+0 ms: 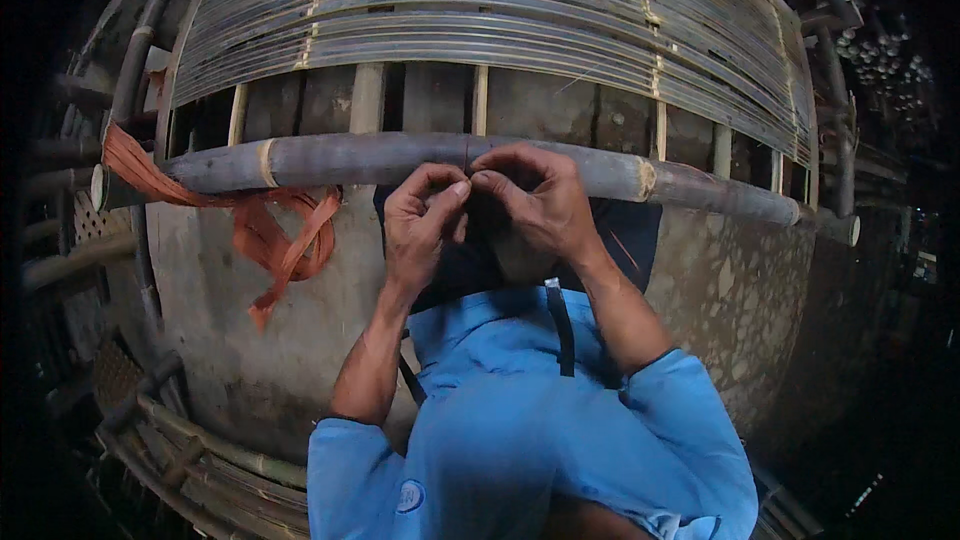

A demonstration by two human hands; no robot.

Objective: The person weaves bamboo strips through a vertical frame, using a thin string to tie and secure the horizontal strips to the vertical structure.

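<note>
Just at the near side of a thick bamboo pole (350, 158), my left hand (422, 220) and my right hand (543, 202) meet with fingertips pinched together. Between them is a thin reddish-brown strand (466, 152), partly hidden by the fingers; it rises against the pole. Another thin reddish strand (625, 251) shows beside my right forearm. A bundle of flat orange strips (285, 245) is draped over the pole's left end and hangs down in loops, apart from my left hand.
Beyond the pole lies a slatted panel of thin split bamboo (480, 30), bound in rows across a frame with upright struts (367, 98). A concrete floor (260, 340) spreads beneath. Bamboo rails (225, 450) stand at lower left, and stacked poles (880, 50) at far right.
</note>
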